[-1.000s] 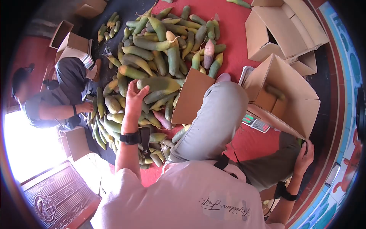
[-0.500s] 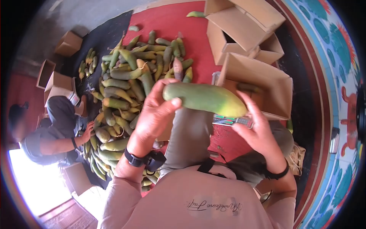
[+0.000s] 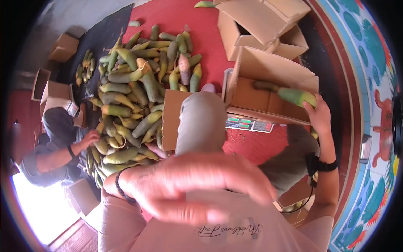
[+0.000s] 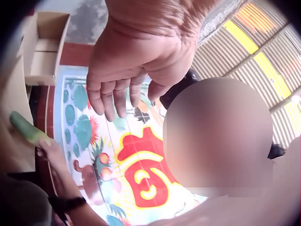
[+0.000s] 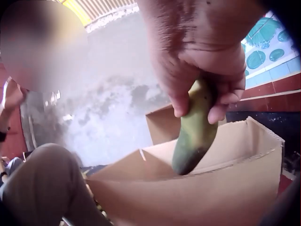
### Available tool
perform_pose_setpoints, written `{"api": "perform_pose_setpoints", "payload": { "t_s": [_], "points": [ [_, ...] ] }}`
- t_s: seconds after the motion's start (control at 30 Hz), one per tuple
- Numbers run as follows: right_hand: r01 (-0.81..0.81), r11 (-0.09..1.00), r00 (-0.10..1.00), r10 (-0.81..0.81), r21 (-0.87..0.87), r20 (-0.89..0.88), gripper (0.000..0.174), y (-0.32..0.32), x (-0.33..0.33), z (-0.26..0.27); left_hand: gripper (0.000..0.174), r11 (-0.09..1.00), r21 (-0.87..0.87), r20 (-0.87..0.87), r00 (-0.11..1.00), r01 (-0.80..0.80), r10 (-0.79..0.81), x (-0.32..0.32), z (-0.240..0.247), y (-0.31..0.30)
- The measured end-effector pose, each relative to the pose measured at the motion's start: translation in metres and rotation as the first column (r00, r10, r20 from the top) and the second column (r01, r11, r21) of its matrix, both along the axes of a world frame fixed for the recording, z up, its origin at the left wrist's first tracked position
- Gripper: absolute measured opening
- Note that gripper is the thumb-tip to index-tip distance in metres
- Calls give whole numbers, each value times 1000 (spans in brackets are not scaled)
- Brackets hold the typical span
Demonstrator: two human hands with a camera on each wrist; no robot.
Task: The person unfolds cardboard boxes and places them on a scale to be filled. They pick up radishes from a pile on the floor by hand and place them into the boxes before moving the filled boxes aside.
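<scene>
A green radish-like vegetable (image 3: 296,96) is gripped at its pale end by my right hand (image 3: 320,114), over the open cardboard box (image 3: 273,114). In the right wrist view the right hand (image 5: 202,61) pinches the vegetable (image 5: 195,136) between thumb and fingers, its darker end pointing down over the box wall (image 5: 188,197). A darker vegetable (image 3: 264,85) lies inside the box. My left hand (image 3: 201,185) is raised near my body, fingers extended, holding nothing; the left wrist view shows its palm and loosely bent fingers (image 4: 107,101).
A large heap of green vegetables (image 3: 121,86) lies on the red and black floor, with a cardboard flap (image 3: 170,119) beside my knee. A scale (image 3: 249,124) sits under the box. More boxes (image 3: 252,25) stand behind it. Another person (image 3: 54,155) sits left of the heap.
The vegetable has moved right, from between both hands to over the box in my right hand. My left hand has let go and come back toward my body.
</scene>
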State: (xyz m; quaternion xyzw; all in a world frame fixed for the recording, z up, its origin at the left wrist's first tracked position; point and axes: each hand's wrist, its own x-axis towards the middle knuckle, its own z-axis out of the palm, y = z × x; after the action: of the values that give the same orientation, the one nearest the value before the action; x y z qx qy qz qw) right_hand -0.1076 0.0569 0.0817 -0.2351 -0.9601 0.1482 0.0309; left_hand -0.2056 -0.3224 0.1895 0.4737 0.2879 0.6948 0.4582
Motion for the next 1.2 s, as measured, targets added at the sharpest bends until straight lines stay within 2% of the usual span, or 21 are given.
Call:
{"api": "perform_pose_setpoints", "payload": {
  "t_s": [0.03, 0.07, 0.13, 0.17, 0.2, 0.23, 0.27, 0.3, 0.4, 0.47, 0.5, 0.63, 0.7, 0.73, 0.83, 0.9, 0.97, 1.03, 1.07, 1.13, 1.2],
  "points": [
    [-12, 993, 991, -4, 120, 132, 41, 11, -6, -14, 33, 987, 125, -41, 994, 104, -99, -2, 2, 5],
    [-46, 994, 990, 33, 97, 138, 41, 18, -11, -25, 32, 971, 199, -25, 991, 131, -129, 3, 5, 6],
    [-146, 974, 955, 93, 174, 283, 40, 21, -25, -47, 63, 877, 465, 214, 976, -125, 26, 48, -9, 13],
    [-155, 982, 915, 103, 105, 391, 40, 13, -37, -47, 63, 882, 446, 215, 975, -151, 58, 55, -4, 16],
    [-180, 980, 910, 132, 89, 392, 40, 12, -46, -57, 59, 853, 468, 319, 944, -231, 80, 60, 3, 19],
    [-142, 990, 872, 132, -15, 471, 41, 17, -52, -68, 55, 818, 487, 418, 904, -307, 91, 63, 7, 23],
    [-93, 989, 827, 139, -111, 545, 42, 19, -60, -79, 55, 817, 479, 416, 903, -322, 112, 63, 6, 29],
    [-95, 987, 863, 145, -127, 483, 30, 17, -62, -91, 54, 779, 516, 439, 891, -356, 117, 64, 4, 36],
    [-77, 965, 841, 199, -252, 503, 26, 37, -66, -132, 51, 652, 616, 506, 856, -443, 103, 63, -1, 56],
    [-104, 968, 837, 210, -229, 506, 26, 44, -65, -134, 48, 553, 673, 547, 834, -491, 75, 65, -1, 62],
    [-122, 973, 835, 209, -198, 510, 26, 48, -63, -134, 46, 609, 571, 715, 698, -551, -38, 92, 7, 61],
    [25, 959, 816, 143, -281, 560, 23, 30, -60, -90, 47, 599, 632, 639, 768, -492, -43, 78, 4, 60],
    [-171, 982, 918, 189, -82, 349, 21, 21, -47, -73, 47, 590, 676, 580, 813, -441, -57, 67, 1, 60],
    [-168, 983, 918, 185, -80, 351, 21, 17, -40, -65, 47, 584, 697, 549, 833, -415, -63, 63, 0, 61],
    [-124, 986, 977, 140, -109, 161, 21, 5, -16, -39, 47, 568, 756, 448, 890, -326, -86, 55, -2, 61],
    [-88, 996, 996, 87, 32, 22, 20, -5, 3, -23, 47, 573, 761, 430, 898, -306, -91, 60, -7, 60],
    [-62, 996, 998, 64, 60, -26, 20, -14, 25, -7, 47, 571, 770, 408, 907, -284, -100, 74, -3, 63],
    [-37, 996, 997, 43, 84, -69, 19, -13, 51, -2, 48, 561, 617, 724, 678, -552, -128, 106, 12, 65],
    [-20, 992, 994, 34, 127, -106, 18, -8, 65, -7, 48, 563, 616, 724, 677, -551, -130, 94, 9, 64],
    [-8, 986, 990, 31, 166, -140, 18, -4, 86, -13, 48, 557, 772, 405, 912, -306, -60, 61, -4, 63],
    [75, 985, 982, -45, 158, -186, 17, -5, 101, -17, 48, 548, 780, 403, 913, -302, -70, 62, -5, 62]
  ]
}}
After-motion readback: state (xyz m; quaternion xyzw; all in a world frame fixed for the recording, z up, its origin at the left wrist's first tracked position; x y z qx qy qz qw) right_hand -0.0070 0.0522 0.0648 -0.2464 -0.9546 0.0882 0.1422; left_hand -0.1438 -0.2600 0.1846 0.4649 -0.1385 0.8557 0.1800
